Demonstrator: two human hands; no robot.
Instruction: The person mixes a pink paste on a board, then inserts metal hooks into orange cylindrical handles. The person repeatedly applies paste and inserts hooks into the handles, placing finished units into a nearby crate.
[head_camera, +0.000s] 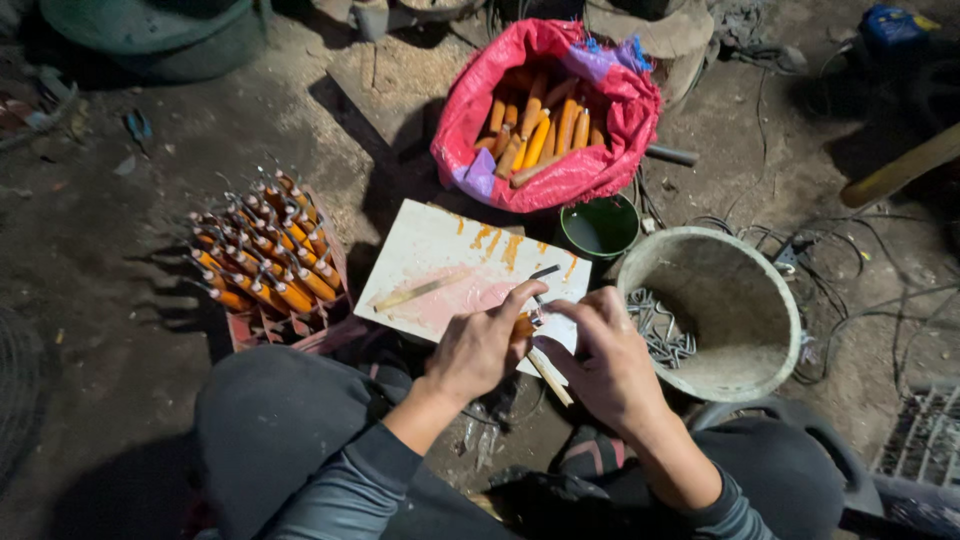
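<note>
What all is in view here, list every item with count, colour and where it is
sack: one, red-pink, top centre, open, holding many orange sticks
crate: one, reddish, left, packed with upright orange sticks with metal hooks
board: one, white with orange and pink stains, centre on the ground
bowl: one, dark green, between sack and bucket
bucket: one, grey-white, right, metal hooks inside
thin stick: one, pale, under the hands
left hand: grips an orange stick, mostly hidden
right hand: fingers at the stick's metal hook
</note>
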